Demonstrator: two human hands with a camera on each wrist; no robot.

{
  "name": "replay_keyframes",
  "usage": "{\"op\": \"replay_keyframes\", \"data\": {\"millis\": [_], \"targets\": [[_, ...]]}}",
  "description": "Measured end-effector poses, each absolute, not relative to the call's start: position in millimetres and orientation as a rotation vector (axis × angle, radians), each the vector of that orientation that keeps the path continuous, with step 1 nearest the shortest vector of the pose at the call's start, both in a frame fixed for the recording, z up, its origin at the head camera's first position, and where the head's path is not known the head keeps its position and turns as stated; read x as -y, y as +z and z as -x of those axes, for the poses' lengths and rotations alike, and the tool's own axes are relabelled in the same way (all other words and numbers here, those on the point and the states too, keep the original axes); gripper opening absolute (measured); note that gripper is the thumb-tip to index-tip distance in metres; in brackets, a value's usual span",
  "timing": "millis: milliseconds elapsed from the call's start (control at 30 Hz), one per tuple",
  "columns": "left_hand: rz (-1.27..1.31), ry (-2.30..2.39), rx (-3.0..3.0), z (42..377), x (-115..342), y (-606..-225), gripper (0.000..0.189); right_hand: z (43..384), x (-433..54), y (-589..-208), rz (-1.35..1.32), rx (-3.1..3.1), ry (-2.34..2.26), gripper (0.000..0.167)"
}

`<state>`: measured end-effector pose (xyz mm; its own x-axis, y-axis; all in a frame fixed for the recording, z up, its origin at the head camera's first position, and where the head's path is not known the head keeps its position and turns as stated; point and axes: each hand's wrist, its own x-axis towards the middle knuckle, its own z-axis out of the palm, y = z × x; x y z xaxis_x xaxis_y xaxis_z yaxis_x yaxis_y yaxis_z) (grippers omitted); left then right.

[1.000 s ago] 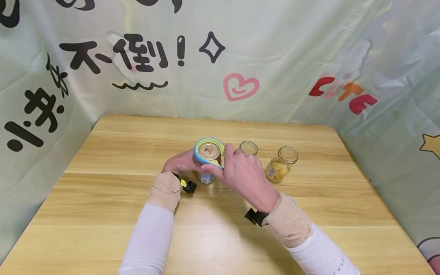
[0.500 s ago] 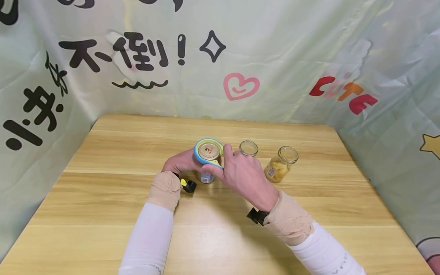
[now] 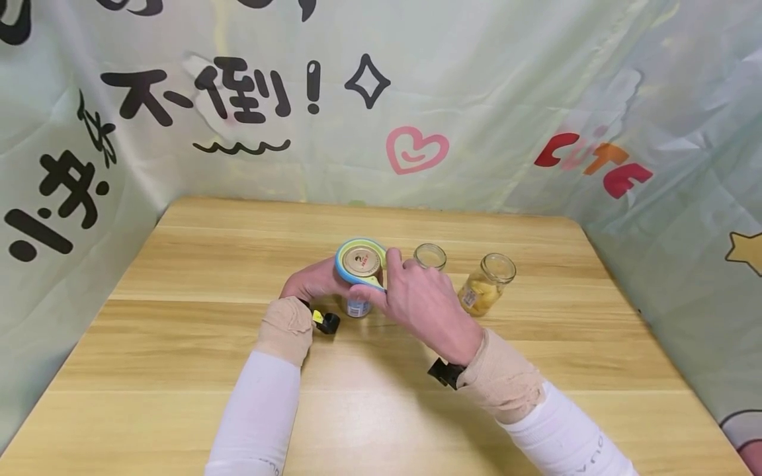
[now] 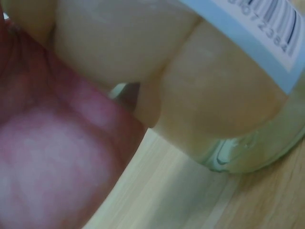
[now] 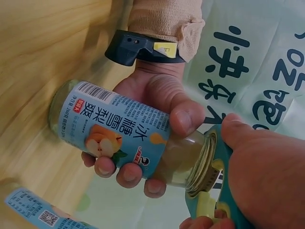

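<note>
A glass jar of pale fruit with a blue pear label (image 5: 114,124) stands upright on the table. My left hand (image 3: 315,281) grips its body from the left, fingers wrapped round the label in the right wrist view. Round the jar's gold lid (image 3: 361,261) sits a blue and yellow-green jar opener (image 3: 340,266). My right hand (image 3: 423,297) holds the opener's handles on the right, thumb on the near side. In the left wrist view, the fruit jar (image 4: 209,90) fills the upper part, with the left palm (image 4: 57,157) against it.
Right of the hands stands a lidless glass jar of yellow fruit (image 3: 481,294). Another lidless jar (image 3: 430,256) is partly hidden behind the right hand. The wooden table (image 3: 238,231) meets a printed cloth wall (image 3: 476,86) at the back and sides.
My right wrist has shifted very slightly to the right. Both hands keep their hold, and the jar and the opener stay in the same place.
</note>
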<state>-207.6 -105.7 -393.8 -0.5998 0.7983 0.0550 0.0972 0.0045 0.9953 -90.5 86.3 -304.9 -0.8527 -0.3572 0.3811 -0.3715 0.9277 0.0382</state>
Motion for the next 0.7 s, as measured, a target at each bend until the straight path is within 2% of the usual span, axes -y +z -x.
{"op": "replay_keyframes", "data": {"millis": [467,600,700], "targets": [[-0.883,1.632,-1.753,206.4,103.4,-394.6,0.114,95.5,-94.5,-304.2,-0.582,2.748,0.050,0.067],[-0.895,1.647,-1.746,205.6,101.8,-395.3,0.105,97.9,-97.2,-303.0,-0.624,2.754,0.058,0.066],[-0.902,1.669,-1.738,203.0,101.6,-395.5,0.086,98.6,-98.9,-302.0,-0.653,2.761,0.074,0.065]]}}
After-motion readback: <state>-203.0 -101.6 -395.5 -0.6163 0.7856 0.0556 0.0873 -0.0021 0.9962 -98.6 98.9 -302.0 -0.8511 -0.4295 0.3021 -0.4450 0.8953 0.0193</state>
